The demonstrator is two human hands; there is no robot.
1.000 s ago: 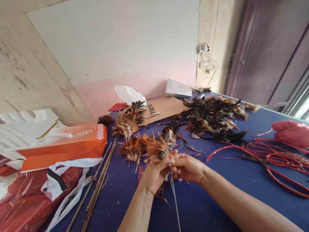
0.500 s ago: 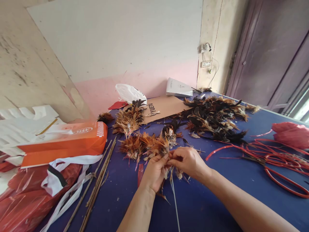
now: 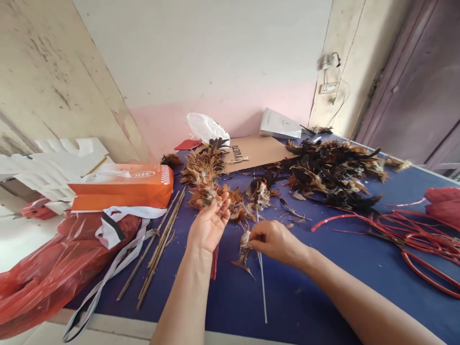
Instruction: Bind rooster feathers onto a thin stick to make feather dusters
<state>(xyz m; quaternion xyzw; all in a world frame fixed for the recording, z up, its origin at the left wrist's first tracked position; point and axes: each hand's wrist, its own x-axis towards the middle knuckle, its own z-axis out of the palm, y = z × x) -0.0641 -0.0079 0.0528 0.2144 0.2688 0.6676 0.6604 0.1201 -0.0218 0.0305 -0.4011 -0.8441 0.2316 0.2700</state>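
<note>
Over the middle of the blue table (image 3: 187, 292), the two hands I follow have come apart. A second ago I had both sets of fingers meeting on one small feather tuft (image 3: 207, 195); now the left hand (image 3: 205, 229) has swung away with its palm turned up, and the right hand (image 3: 282, 243) has dropped to the loose feathers (image 3: 245, 241) nearer the table's front edge. I take that to mean the two-handed fingering of the tuft has broken off and each hand has its own job. My view has turned as well, bringing that front edge into sight.

On the left my fingers are half curled, thumb near the index, right at the tuft; I cannot tell whether they pinch it or have let it go. On the right the pinch is narrow, fingertips at the edge of the loose feathers, but I cannot tell if any are caught.

The tuft sits at the left fingertips, in front of the tan-and-black bundle (image 3: 204, 165). It looks rusty brown and spiky, greyish at its middle. The loose feathers are pale and fluffy, with brown wisps trailing below, just beside the thin white rod (image 3: 263, 290).
</note>
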